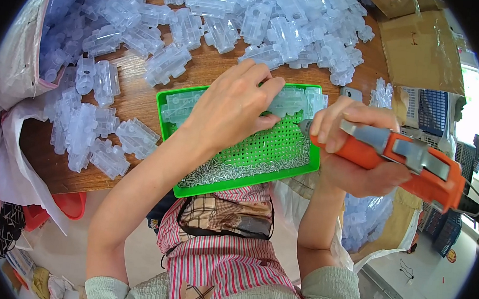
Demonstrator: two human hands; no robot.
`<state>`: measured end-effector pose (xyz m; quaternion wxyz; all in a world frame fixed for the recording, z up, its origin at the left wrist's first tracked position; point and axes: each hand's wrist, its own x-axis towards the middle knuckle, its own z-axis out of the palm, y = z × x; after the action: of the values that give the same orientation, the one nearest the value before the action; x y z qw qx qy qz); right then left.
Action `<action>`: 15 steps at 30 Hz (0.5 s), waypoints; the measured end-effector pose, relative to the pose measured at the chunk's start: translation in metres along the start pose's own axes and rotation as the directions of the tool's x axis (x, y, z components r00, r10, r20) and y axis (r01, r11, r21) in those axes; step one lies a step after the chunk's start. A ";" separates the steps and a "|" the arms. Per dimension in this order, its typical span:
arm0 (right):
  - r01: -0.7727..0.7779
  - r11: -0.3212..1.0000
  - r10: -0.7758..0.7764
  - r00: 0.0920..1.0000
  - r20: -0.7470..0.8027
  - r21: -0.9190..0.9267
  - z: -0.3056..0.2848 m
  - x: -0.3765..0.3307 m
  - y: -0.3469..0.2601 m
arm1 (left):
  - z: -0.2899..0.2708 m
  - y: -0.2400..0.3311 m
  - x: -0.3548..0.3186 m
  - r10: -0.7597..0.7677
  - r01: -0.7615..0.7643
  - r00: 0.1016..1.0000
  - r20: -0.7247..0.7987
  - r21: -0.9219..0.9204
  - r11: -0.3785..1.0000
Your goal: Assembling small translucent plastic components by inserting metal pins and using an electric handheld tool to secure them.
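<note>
A green perforated tray (247, 192) sits at the table's near edge, with small silver screws (249, 164) heaped along its near side. Translucent plastic housings (183, 102) lie in a row along its far side. My left hand (234, 107) reaches over the tray, fingers curled and thumb bent around one clear plastic housing (287, 101); part of that grip is hidden under the hand. My right hand (356, 141) is wrapped round an orange electric screwdriver (432, 177) with a metal lever. Its dark tip end points left, over the tray's right side.
Many loose clear housings (220, 31) cover the far and left parts of the wooden table (44, 163). A cardboard box (424, 51) stands at the far right, near a phone (351, 93). A bag of clear parts (365, 219) is below right; blue crates (434, 110) stand beyond.
</note>
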<state>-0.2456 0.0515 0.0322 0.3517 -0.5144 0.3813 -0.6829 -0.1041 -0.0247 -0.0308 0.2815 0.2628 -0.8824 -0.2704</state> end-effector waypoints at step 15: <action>-0.092 0.993 0.090 0.995 -0.029 -0.071 -0.008 -0.012 0.031 | 0.001 -0.003 0.002 0.004 -0.004 1.000 -0.002 0.007 1.000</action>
<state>-0.2478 0.0493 -0.0019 0.3588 -0.5001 0.4334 -0.6583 -0.1053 -0.0277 -0.0323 0.2822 0.2623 -0.8835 -0.2664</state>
